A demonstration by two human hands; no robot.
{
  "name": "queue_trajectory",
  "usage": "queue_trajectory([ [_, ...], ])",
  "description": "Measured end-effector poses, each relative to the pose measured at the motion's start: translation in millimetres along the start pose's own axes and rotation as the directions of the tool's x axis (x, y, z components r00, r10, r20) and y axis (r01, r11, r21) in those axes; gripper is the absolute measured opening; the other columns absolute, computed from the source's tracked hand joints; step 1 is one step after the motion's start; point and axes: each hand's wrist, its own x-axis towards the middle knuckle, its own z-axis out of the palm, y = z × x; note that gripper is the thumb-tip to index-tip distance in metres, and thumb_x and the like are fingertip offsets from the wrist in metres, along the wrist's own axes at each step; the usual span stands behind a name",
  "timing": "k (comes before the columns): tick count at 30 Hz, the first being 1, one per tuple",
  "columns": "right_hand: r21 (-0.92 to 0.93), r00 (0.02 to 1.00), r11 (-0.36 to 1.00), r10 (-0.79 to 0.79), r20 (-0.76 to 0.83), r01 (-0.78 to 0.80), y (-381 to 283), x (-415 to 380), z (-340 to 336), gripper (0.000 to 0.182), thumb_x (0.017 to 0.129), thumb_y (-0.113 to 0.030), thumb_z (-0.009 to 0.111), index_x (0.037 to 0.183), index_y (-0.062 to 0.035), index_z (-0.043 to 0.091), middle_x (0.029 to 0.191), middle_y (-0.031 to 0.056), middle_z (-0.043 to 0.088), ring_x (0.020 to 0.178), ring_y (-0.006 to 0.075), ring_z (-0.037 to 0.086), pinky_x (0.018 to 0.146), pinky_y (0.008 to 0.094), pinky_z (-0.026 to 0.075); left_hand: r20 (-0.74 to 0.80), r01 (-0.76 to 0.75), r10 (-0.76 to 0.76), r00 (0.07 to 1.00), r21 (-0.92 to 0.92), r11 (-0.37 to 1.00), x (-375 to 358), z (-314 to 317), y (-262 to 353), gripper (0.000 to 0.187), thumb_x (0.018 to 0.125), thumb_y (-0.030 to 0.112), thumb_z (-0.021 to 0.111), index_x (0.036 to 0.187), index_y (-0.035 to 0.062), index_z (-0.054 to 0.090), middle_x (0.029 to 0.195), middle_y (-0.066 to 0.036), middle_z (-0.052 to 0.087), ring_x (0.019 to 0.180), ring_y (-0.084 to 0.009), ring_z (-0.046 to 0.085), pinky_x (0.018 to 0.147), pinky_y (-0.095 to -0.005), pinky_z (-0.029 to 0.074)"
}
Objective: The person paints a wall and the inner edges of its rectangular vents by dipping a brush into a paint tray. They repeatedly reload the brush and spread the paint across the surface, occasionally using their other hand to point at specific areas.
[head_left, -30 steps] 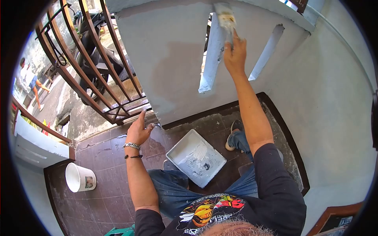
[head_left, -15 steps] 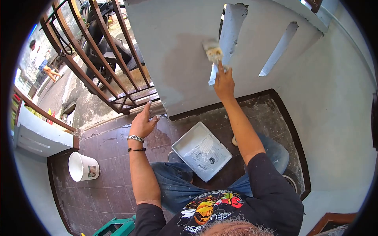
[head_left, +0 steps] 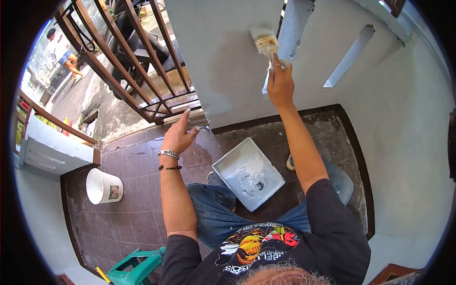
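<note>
In my right hand [head_left: 281,85] is a flat paintbrush [head_left: 264,40], its handle gripped and its pale, paint-covered bristles against the low grey wall [head_left: 204,52]. A darker, wet-looking patch spreads on the wall left of and below the brush; a tall slot is just to the brush's right. My left hand [head_left: 179,134] is held out over the tiled floor near the gate's foot, holding nothing, with the index finger stretched and the thumb apart. Between my legs lies a white paint tray [head_left: 224,167] with whitish paint smeared inside.
A white bucket [head_left: 105,186] stands on the brown tiles to the left. Near my left elbow is a green plastic stool [head_left: 135,267]. A brown barred gate [head_left: 142,71] borders the wall; beyond it are a parked motorbike [head_left: 128,42] and a person [head_left: 64,54] in the street.
My right hand has moved the brush a little upward along the wall. My left hand keeps nearly the same pose. The whole view has shifted slightly, and the person outside has changed pose.
</note>
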Motion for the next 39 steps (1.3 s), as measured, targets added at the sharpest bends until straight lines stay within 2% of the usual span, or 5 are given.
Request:
queue_trajectory([
  [6,0.134,0.999,0.99,0.041,0.012,-0.043,22,-93,12,0.049,0.092,-0.005,0.051,0.14,-0.0056,0.043,0.101,0.0174,0.055,0.083,0.0316,0.061,0.068,0.0395,0.052,0.006,0.006,-0.006,1.0,0.023,1.0,-3,-5,-1,0.069,0.084,0.03,0.066,0.142,0.0049,0.037,0.113,-0.026,0.063,0.107,-0.0413,0.059,0.089,-0.0461,0.048],
  [8,0.545,0.716,0.479,0.57,0.402,-0.688,5,-131,6,0.03,0.096,-0.01,0.046,0.124,0.0006,0.051,0.087,0.0113,0.056,0.061,0.0199,0.058,0.05,0.0339,0.047,-0.012,-0.027,0.027,1.0,0.005,1.0,-1,3,-19,0.069,0.084,0.03,0.066,0.141,0.0037,0.037,0.113,-0.027,0.062,0.107,-0.0419,0.058,0.089,-0.0461,0.048],
  [12,0.343,0.248,-0.038,0.618,0.746,-0.938,34,-147,21,0.013,0.095,-0.014,0.048,0.102,-0.0031,0.051,0.083,0.0066,0.054,0.053,0.0125,0.047,0.041,0.027,0.037,0.015,-0.013,0.014,1.0,-0.03,0.999,1,3,-16,0.069,0.085,0.031,0.066,0.141,0.0028,0.037,0.115,-0.026,0.062,0.109,-0.0416,0.058,0.091,-0.046,0.047],
  [28,0.797,0.821,0.239,0.311,0.478,-0.554,-62,71,-85,0.012,0.098,-0.015,0.048,0.101,-0.0033,0.052,0.088,0.004,0.056,0.052,0.007,0.041,0.044,0.0237,0.033,0.059,0.006,-0.005,0.998,-0.014,1.0,-3,4,-14,0.071,0.086,0.033,0.067,0.144,0.0073,0.035,0.119,-0.027,0.061,0.112,-0.0398,0.059,0.094,-0.0436,0.047],
  [39,0.623,0.655,0.259,0.493,0.572,-0.738,35,-85,35,0.015,0.099,-0.019,0.047,0.096,-0.0072,0.055,0.076,0.0,0.051,0.047,0.0075,0.042,0.04,0.0234,0.032,0.059,-0.005,0.006,0.998,-0.002,1.0,-2,4,-10,0.07,0.086,0.035,0.066,0.143,0.0061,0.036,0.119,-0.025,0.062,0.112,-0.0406,0.058,0.094,-0.046,0.048],
])
